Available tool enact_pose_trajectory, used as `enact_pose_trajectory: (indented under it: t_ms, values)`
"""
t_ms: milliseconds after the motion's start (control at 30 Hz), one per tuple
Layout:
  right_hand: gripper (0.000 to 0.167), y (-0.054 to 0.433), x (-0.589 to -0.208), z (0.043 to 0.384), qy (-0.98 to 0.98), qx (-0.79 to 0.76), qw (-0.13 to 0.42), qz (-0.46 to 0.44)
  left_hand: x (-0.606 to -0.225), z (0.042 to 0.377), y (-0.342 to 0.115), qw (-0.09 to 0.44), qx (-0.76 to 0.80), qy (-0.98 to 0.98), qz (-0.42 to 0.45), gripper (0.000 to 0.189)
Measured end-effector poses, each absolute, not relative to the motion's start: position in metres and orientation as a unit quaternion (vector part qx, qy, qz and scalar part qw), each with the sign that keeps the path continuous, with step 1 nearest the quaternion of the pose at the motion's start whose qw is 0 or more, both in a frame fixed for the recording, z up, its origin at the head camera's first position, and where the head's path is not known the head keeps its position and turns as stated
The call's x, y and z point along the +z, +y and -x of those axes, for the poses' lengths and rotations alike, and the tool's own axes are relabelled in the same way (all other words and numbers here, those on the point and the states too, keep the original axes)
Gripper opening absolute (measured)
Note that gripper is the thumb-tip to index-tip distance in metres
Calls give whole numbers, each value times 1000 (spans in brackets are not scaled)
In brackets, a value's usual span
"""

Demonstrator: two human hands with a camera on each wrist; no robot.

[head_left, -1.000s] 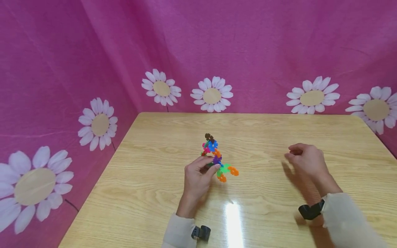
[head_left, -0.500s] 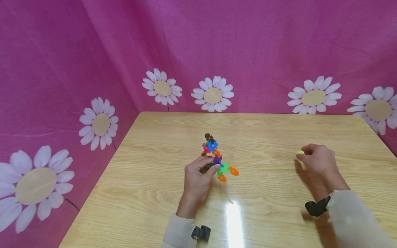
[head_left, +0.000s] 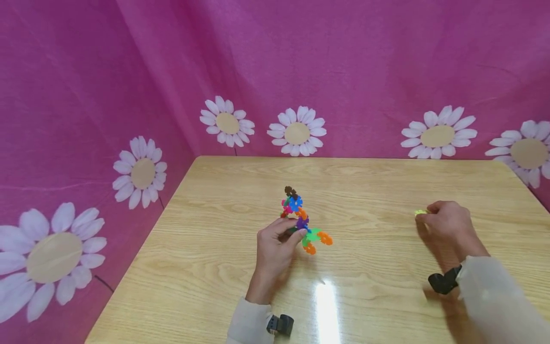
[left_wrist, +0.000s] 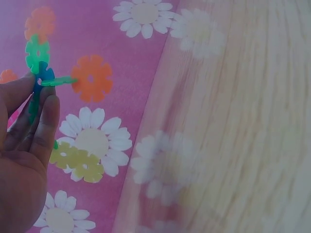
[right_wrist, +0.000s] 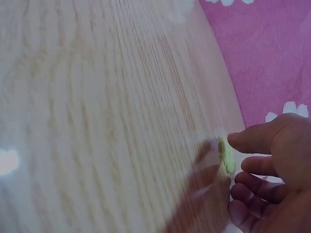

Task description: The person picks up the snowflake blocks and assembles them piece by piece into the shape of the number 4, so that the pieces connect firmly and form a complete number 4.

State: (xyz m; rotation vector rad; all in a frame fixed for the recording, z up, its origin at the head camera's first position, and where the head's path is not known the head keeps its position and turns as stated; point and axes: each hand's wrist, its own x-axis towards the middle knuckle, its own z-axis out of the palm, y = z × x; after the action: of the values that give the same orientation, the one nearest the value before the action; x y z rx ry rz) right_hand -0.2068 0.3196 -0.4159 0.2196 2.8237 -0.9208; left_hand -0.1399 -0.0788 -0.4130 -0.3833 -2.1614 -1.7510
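Several flower-shaped interlocking discs in many colours are joined into a branching construction (head_left: pixel 294 203). My left hand (head_left: pixel 275 248) pinches it between thumb and fingers above the table. Orange discs (left_wrist: pixel 91 78), green discs and a blue one show beyond the fingertips in the left wrist view, with yellow discs (left_wrist: pixel 77 161) lower down. On the right, my right hand (head_left: pixel 451 224) is low over the table (head_left: pixel 365 267). A small yellow disc (right_wrist: pixel 227 155) sits at its thumb and fingertips, seen nearly edge-on in the right wrist view.
A pink cloth (head_left: pixel 352 71) printed with large white flowers hangs behind and to the left of the table. Each wrist carries a small black camera (head_left: pixel 281 325). A bright light reflection lies on the tabletop near the front.
My right hand has moved right, and the yellow disc, out of sight one second ago, now shows at its fingertips. The left hand keeps holding the construction in nearly the same place.
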Motion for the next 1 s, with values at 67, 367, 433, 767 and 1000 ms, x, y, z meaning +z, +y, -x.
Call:
enact_pose_trajectory:
  t_ms: [67, 367, 433, 767, 1000]
  values:
    - [62, 322, -416, 209, 944, -307, 94, -79, -413, 140, -78, 163, -619, -757, 134, 18]
    - [50, 325, -415, 218, 947, -295, 107, -69, -411, 139, -78, 157, -622, -757, 124, 17]
    - [48, 325, -414, 220, 946, -297, 107, -69, -411, 140, -77, 159, -622, -756, 125, 16]
    - [47, 318, -417, 217, 954, -285, 49, -76, -412, 141, -77, 166, -617, -758, 130, 15]
    - [41, 311, -421, 215, 955, -288, 24, -71, -413, 142, -77, 166, -624, -753, 127, 16]
